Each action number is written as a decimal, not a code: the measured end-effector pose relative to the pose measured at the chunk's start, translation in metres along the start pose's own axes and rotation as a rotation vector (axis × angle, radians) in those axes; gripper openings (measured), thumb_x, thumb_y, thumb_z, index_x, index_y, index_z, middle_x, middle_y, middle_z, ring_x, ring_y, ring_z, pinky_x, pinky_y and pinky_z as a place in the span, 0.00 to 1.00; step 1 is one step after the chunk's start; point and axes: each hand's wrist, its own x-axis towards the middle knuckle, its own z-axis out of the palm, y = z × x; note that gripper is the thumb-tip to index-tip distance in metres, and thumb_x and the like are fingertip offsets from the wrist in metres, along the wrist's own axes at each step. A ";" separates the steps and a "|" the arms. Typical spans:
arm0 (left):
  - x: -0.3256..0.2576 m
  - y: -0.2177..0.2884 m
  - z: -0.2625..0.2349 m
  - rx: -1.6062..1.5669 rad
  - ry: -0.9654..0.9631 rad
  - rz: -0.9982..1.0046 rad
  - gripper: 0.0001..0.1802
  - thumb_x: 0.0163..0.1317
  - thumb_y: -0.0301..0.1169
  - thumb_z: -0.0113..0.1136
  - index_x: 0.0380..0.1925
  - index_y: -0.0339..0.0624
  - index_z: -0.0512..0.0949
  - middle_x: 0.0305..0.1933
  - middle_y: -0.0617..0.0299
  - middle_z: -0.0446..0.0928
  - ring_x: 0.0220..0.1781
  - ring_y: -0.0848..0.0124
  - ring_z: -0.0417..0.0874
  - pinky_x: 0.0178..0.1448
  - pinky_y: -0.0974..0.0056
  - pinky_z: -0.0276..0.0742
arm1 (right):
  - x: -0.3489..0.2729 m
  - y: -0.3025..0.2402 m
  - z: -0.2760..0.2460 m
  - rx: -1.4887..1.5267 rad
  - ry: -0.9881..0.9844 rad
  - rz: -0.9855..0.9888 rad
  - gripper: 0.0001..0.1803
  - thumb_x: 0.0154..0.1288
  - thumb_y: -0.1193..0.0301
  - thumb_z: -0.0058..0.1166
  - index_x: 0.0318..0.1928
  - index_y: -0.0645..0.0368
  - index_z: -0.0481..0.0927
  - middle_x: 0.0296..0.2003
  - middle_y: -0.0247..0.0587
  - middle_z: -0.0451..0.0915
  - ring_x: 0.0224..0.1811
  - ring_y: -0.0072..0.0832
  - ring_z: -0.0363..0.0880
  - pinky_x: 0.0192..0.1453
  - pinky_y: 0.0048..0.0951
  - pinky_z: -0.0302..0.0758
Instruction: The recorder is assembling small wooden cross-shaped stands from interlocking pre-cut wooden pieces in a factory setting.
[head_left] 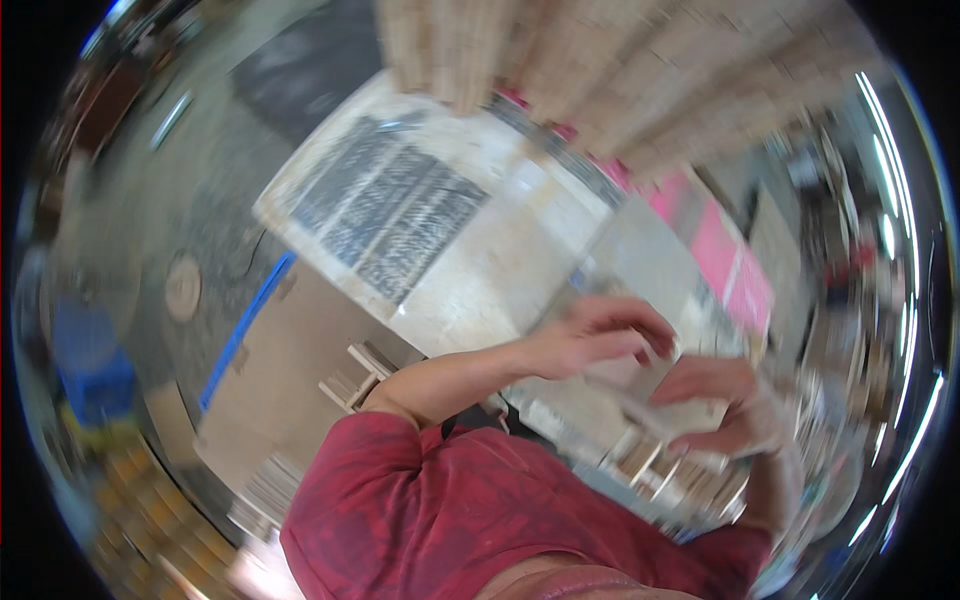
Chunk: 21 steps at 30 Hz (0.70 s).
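My left hand (608,335) reaches in from the left over the pale worktable (480,270). Its fingers are curved and apart from the thumb. Facing it, a little nearer to me, my right hand (725,405) has its fingers and thumb spread in a wide curve. A pale, blurred shape shows between the two hands, too smeared to make out, and I see neither hand closed on it. Several small wooden pieces (690,480) stand in a row below my right hand, at the near side of the table.
Long wooden boards (600,60) rise at the far side. A dark patterned panel (400,215) and a bright pink strip (735,275) lie on the worktable. Left of it is a brown board (310,340) with a blue edge strip (245,330). A blue crate (95,385) stands farther left.
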 end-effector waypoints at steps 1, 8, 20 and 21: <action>-0.010 -0.009 0.001 0.040 0.025 -0.057 0.26 0.72 0.44 0.60 0.60 0.35 0.77 0.54 0.54 0.83 0.55 0.66 0.84 0.58 0.57 0.80 | -0.022 0.007 -0.002 -0.128 0.063 0.036 0.23 0.53 0.67 0.77 0.48 0.64 0.86 0.44 0.46 0.87 0.46 0.41 0.87 0.53 0.40 0.80; -0.027 -0.038 0.041 0.380 0.083 0.023 0.25 0.63 0.33 0.58 0.56 0.25 0.75 0.46 0.41 0.80 0.44 0.51 0.82 0.50 0.50 0.81 | -0.221 0.037 -0.024 -0.989 0.742 0.489 0.14 0.64 0.67 0.64 0.49 0.58 0.86 0.40 0.43 0.87 0.43 0.42 0.86 0.49 0.39 0.81; -0.104 -0.111 0.049 0.570 -0.108 0.050 0.15 0.53 0.20 0.55 0.42 0.30 0.79 0.32 0.49 0.80 0.35 0.58 0.82 0.39 0.59 0.79 | -0.393 0.166 0.160 -0.706 0.771 1.093 0.15 0.63 0.78 0.57 0.49 0.63 0.86 0.39 0.47 0.88 0.40 0.34 0.86 0.48 0.33 0.81; -0.124 -0.100 0.049 0.703 -0.080 0.070 0.16 0.53 0.18 0.53 0.43 0.29 0.79 0.34 0.48 0.81 0.37 0.57 0.83 0.41 0.60 0.80 | -0.399 0.216 0.178 -0.710 0.778 1.052 0.16 0.60 0.79 0.57 0.49 0.63 0.85 0.40 0.49 0.87 0.39 0.37 0.86 0.48 0.34 0.81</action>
